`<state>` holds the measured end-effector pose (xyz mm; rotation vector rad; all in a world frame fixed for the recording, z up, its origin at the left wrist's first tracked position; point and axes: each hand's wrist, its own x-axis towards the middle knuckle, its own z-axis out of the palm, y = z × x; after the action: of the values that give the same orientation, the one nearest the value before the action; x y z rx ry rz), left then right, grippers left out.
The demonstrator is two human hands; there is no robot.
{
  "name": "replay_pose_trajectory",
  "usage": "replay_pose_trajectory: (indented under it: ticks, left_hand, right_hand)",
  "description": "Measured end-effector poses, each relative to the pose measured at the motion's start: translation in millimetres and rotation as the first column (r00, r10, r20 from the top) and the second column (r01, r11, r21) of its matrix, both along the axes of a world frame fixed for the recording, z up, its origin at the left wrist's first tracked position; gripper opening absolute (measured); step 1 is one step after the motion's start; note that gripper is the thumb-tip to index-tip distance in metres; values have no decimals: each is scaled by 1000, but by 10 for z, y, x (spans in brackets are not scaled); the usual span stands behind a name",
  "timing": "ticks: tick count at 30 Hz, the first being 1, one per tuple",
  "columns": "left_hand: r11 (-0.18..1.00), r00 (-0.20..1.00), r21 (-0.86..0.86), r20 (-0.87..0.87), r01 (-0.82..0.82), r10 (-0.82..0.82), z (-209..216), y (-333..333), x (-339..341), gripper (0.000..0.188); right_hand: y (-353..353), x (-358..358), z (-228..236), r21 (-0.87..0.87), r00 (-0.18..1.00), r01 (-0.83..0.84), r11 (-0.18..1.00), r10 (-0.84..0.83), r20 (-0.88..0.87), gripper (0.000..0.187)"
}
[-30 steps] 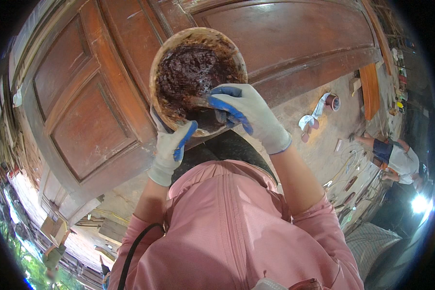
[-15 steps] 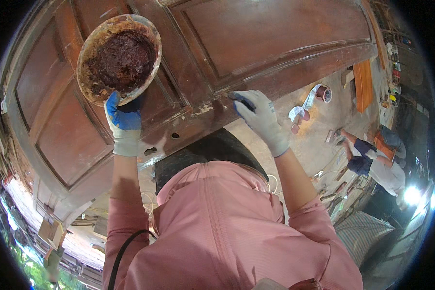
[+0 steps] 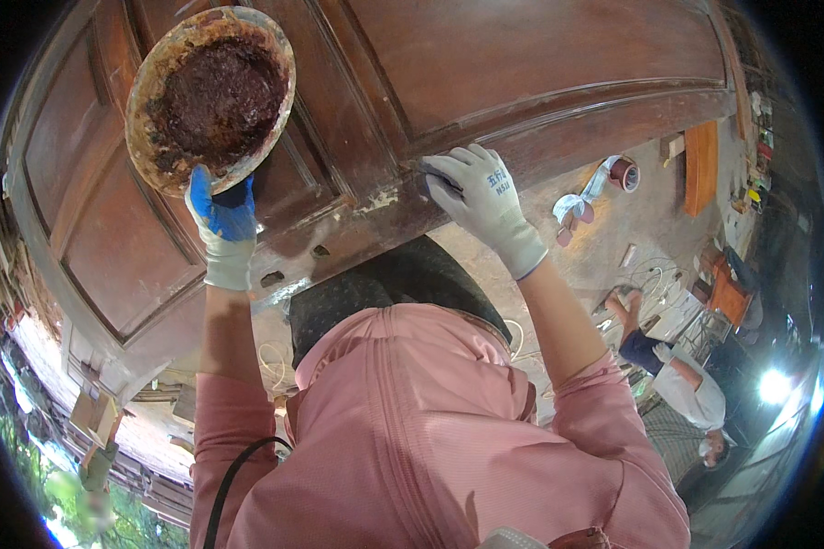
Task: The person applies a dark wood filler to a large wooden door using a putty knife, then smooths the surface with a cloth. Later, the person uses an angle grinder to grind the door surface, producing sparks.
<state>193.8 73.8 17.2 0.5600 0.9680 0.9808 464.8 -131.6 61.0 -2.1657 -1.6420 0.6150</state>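
A large brown panelled wooden door [image 3: 558,55] spans the upper frame. Over it, at upper left, is a round, pale, stained bowl [image 3: 144,137] of dark reddish-brown paste [image 3: 220,96]. The white-and-blue-gloved left hand [image 3: 222,215] grips its lower rim. Near upper centre, the gloved right hand [image 3: 481,197] curls over the door's edge; I cannot tell whether it grasps anything.

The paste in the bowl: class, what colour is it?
The paste is dark reddish-brown, seen best in the head view.
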Motion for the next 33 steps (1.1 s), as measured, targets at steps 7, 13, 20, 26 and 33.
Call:
replay_pose_trajectory:
  ticks: [7,13,20,26,33]
  left_hand:
    - [999,998,-9,44,-41,42,-92,14,-44,58]
    - [1000,990,14,142,-7,4,-100,12,-48,59]
    - [999,986,39,161,22,-28,-151,49,-15,55]
    - [997,990,71,134,32,-42,-115,35,-6,52]
    - [997,991,72,124,31,-39,-178,58,-22,53]
  right_hand:
    - [217,-100,168,-121,997,2,993,8,81,21]
    - [492,-73,277,-222,963,-161,962,202,177,19]
    - [850,-105,274,-347,842,-401,847,491,225,15]
    - [1025,-56,447,-487,811,-445,752,569,137,20]
    - [1003,234,321,-460,866,-355,814,472,166,19]
